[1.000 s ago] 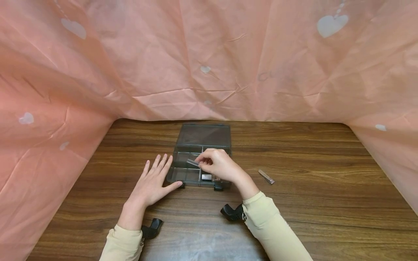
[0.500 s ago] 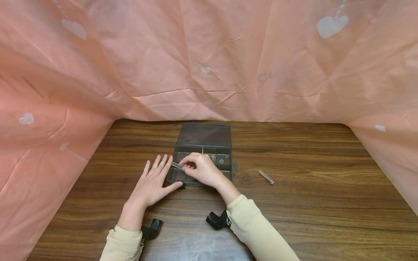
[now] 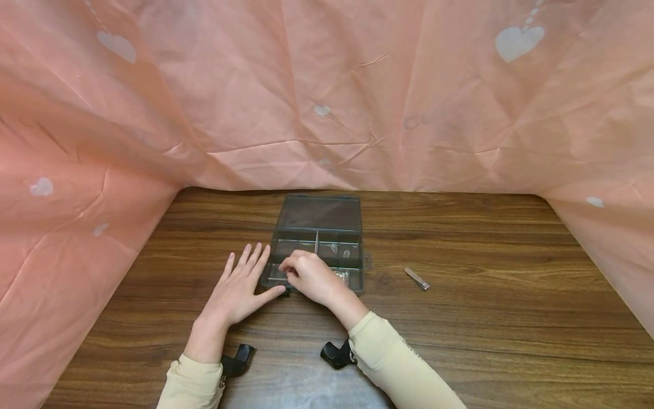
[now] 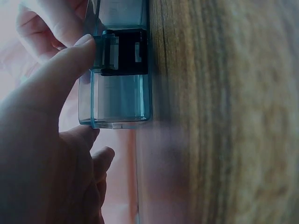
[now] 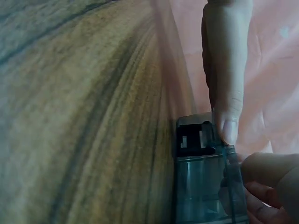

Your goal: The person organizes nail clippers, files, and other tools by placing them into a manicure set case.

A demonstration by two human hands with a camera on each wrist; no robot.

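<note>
A grey see-through compartment box [image 3: 321, 213] lies with its lid folded back. My left hand [image 3: 240, 288] rests along its left side with fingers straight; in the left wrist view, the thumb [image 4: 77, 58] touches the rim just above a black latch [image 4: 133, 52]. My right hand [image 3: 313, 276] reaches into the front left compartment with fingers bent; its fingertips are partly hidden behind the box wall in the right wrist view. A thin pale strip [image 3: 276, 279] shows by those fingers; I cannot tell whether they still pinch it.
The back right compartment holds small clear oval pieces [image 3: 346, 254]. Shiny small items [image 3: 341, 276] sit in the front right one. A nail clipper [image 3: 416, 278] lies on the wooden table [image 3: 490, 318] right of the box. A pink curtain [image 3: 327, 85] hangs behind.
My right hand has moved left and then toward the box's front, carrying the pale strip from the middle to the front left compartment. My left hand has stayed put.
</note>
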